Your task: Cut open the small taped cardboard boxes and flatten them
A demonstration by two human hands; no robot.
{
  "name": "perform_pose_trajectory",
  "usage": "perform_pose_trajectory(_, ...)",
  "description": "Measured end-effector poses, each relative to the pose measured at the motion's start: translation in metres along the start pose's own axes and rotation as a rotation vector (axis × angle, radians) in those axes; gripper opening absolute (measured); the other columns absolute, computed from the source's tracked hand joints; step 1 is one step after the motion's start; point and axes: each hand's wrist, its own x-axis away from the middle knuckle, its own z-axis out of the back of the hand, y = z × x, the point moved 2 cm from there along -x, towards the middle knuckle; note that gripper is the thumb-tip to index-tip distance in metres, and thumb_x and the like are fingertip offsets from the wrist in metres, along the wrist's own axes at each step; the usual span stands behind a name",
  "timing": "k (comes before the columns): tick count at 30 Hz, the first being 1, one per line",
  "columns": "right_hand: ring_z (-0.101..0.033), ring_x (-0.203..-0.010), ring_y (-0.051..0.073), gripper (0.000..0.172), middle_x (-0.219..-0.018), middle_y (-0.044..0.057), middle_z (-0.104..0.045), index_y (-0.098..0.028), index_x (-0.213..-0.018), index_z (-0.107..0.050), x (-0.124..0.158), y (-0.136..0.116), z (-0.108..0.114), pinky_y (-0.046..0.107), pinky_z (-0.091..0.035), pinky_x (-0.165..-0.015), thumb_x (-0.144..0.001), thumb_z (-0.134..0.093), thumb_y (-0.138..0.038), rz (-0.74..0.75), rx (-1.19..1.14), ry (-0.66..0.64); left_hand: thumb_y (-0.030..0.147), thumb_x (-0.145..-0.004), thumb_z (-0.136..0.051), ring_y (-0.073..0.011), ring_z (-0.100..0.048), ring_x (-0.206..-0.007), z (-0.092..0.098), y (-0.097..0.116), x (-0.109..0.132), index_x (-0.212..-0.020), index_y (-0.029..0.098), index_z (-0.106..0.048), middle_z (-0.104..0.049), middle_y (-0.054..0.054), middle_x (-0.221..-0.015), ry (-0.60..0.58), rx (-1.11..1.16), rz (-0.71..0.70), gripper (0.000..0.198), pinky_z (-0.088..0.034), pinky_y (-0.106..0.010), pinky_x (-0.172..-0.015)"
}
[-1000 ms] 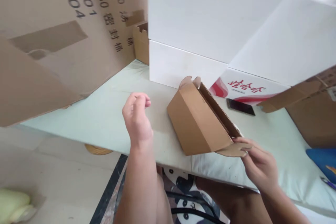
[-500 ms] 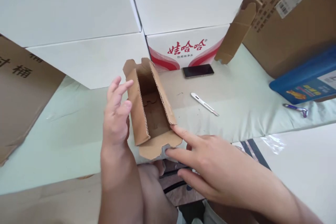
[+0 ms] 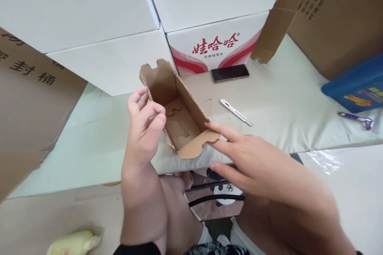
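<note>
An open brown cardboard box (image 3: pixel 187 121) stands at the edge of the pale green covered surface, its inside visible and one end flap folded outward towards me. My left hand (image 3: pixel 145 127) is at the box's left wall, fingers apart and slightly curled, with the fingertips near the rim. At the near right corner, my right hand (image 3: pixel 245 151) has its fingers spread, and a fingertip touches the rim beside the flap. A white craft knife (image 3: pixel 235 112) lies right of the box. Behind the knife is a black phone (image 3: pixel 230 73).
White boxes (image 3: pixel 104 63) are stacked behind. Large brown cartons stand at the left (image 3: pixel 32 107) and right (image 3: pixel 332 36). A blue package (image 3: pixel 356 87) and a purple-handled tool (image 3: pixel 354 118) lie at the right; a pale yellow object (image 3: pixel 73 243) is on the floor.
The box's long side flaps, which leaned in over the opening, now no longer cover it, and the inside shows wider. Both hands have moved slightly up and right in view.
</note>
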Motion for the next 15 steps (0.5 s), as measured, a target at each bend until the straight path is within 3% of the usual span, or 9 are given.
perform_pose_trajectory(3,-0.075,-0.087,0.024,0.031,-0.144,0.011,-0.064,-0.019,-0.102,-0.069,-0.006,0.005,0.001,0.042,-0.058,-0.072,-0.101,-0.044,-0.038,-0.039,0.000,0.082,0.055,-0.084,-0.069,-0.0429,-0.029,-0.152,0.011,0.013,0.003,-0.067,0.020,-0.056,-0.049,-0.016,-0.132,-0.053,-0.038,0.095,0.041,-0.062,-0.044,-0.088)
perform_pose_trajectory(5,-0.074,-0.089,0.024,0.031,-0.129,0.009,-0.071,-0.021,-0.108,-0.069,-0.010,0.004,0.002,0.038,-0.056,-0.072,-0.101,-0.045,-0.038,-0.052,-0.015,0.137,0.046,-0.082,-0.071,-0.0437,-0.033,-0.149,0.015,0.018,0.004,-0.066,0.020,-0.054,-0.045,-0.016,-0.138,-0.039,-0.056,0.159,0.035,-0.062,-0.040,-0.079)
perform_pose_trajectory(10,-0.068,-0.075,0.021,0.020,-0.097,0.003,-0.073,-0.024,-0.103,-0.066,-0.013,0.001,0.005,0.035,-0.049,-0.065,-0.099,-0.051,-0.037,-0.036,-0.072,0.190,0.028,-0.076,-0.065,-0.0394,-0.040,-0.145,0.012,0.021,0.012,-0.071,0.021,-0.058,-0.049,-0.015,-0.138,-0.043,-0.034,0.216,0.011,-0.061,-0.046,-0.088)
perform_pose_trajectory(12,-0.069,-0.084,0.022,0.020,-0.105,0.005,-0.072,-0.024,-0.106,-0.065,-0.012,0.002,0.005,0.037,-0.054,-0.071,-0.099,-0.052,-0.036,-0.017,-0.122,0.245,0.025,-0.075,-0.062,-0.0383,-0.040,-0.146,0.010,0.021,0.015,-0.075,0.023,-0.060,-0.053,-0.013,-0.130,-0.074,-0.023,0.210,0.003,-0.058,-0.050,-0.097)
perform_pose_trajectory(15,-0.066,-0.115,0.027,0.027,-0.137,0.009,-0.064,-0.027,-0.123,-0.066,-0.012,0.003,0.004,0.045,-0.057,-0.096,-0.100,-0.053,-0.035,0.053,-0.187,0.354,0.025,-0.075,-0.059,-0.0380,-0.039,-0.147,0.009,0.023,0.019,-0.080,0.024,-0.064,-0.058,-0.012,-0.124,-0.144,-0.025,0.165,0.007,-0.055,-0.053,-0.102)
